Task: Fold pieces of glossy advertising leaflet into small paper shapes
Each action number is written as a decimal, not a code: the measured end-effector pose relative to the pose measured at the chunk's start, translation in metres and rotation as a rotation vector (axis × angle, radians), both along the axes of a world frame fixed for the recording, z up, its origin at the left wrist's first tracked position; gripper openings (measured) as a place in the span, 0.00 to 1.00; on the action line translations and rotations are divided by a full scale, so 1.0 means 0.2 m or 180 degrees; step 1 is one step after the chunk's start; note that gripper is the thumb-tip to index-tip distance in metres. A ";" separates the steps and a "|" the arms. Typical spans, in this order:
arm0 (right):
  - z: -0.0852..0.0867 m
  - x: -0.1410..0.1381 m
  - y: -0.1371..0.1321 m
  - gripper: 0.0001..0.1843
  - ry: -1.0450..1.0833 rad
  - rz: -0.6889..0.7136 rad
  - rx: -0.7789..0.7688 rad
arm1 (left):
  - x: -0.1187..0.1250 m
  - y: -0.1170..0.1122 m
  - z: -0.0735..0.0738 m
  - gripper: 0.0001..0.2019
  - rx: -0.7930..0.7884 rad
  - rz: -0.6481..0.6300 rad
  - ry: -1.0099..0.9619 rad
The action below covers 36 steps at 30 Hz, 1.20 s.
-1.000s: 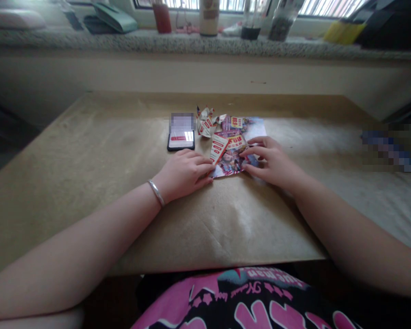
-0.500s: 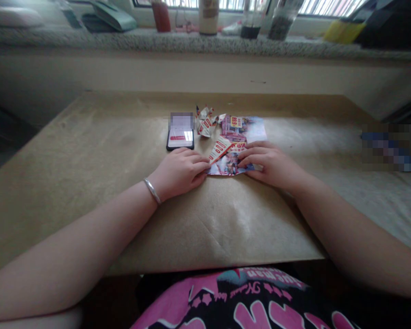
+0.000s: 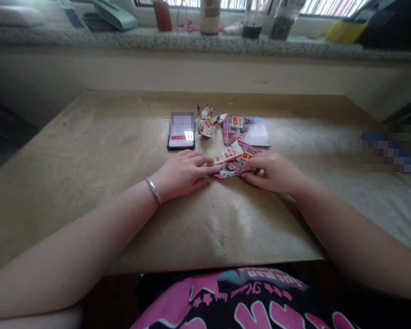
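Observation:
A colorful printed paper sheet [image 3: 230,168], with a pale folded-over flap [image 3: 229,153] bearing red figures, lies on the table between my hands. My left hand [image 3: 188,171] rests at its left end, fingers stretched out and the fingertips touching the paper. At the right end, the thumb and bent fingers of my right hand [image 3: 274,171] pinch the sheet and cover part of it. Just beyond lies another printed sheet [image 3: 251,131], flat and apart from the first. A crumpled folded paper shape [image 3: 205,123] stands to its left.
A phone [image 3: 181,139] with a lit screen lies beyond my left hand. The tan table [image 3: 123,160] meets a wall under a stone windowsill [image 3: 178,45], where bottles and jars stand. A blue item [image 3: 393,151], partly blurred, is at the far right.
The paper between my hands has turned and come nearer to me, so a gap now parts it from the sheet behind. My right fingers have drawn together on its edge.

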State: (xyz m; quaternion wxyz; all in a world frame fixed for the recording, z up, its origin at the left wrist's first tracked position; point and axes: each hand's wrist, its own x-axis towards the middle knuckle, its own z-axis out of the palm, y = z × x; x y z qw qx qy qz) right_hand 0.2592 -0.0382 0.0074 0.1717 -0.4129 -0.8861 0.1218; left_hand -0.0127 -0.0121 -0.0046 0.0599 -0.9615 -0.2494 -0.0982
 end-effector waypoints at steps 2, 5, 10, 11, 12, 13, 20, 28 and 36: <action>0.00 -0.01 0.00 0.09 0.0089 -0.0244 -0.0182 | 0.00 0.00 0.00 0.20 -0.0058 -0.0014 0.0030; -0.01 -0.01 0.00 0.10 0.0222 -0.0574 -0.0394 | 0.00 0.00 -0.01 0.20 -0.0214 -0.0041 -0.0045; -0.01 -0.01 0.00 0.10 0.0253 -0.0725 -0.0557 | 0.00 0.01 -0.02 0.19 -0.0498 -0.0186 -0.0199; -0.02 -0.01 0.01 0.11 0.0256 -0.0762 -0.0541 | 0.00 0.00 -0.02 0.20 -0.0518 -0.0176 -0.0196; -0.02 -0.01 0.01 0.11 0.0272 -0.0806 -0.0509 | 0.00 0.00 -0.02 0.20 -0.0524 -0.0168 -0.0192; -0.03 -0.02 0.01 0.11 0.0302 -0.0845 -0.0491 | 0.00 0.00 -0.02 0.20 -0.0521 -0.0167 -0.0188; -0.06 -0.04 0.04 0.12 0.0576 -0.1364 -0.0732 | 0.01 -0.01 -0.01 0.18 -0.0594 -0.0028 -0.0291; -0.07 -0.05 0.04 0.08 0.0319 -0.1392 -0.0493 | 0.01 0.00 -0.01 0.18 -0.0464 -0.0092 -0.0406; -0.03 -0.01 0.03 0.09 -0.0049 -0.1285 -0.0604 | 0.00 -0.01 -0.02 0.19 -0.0406 -0.0372 -0.0347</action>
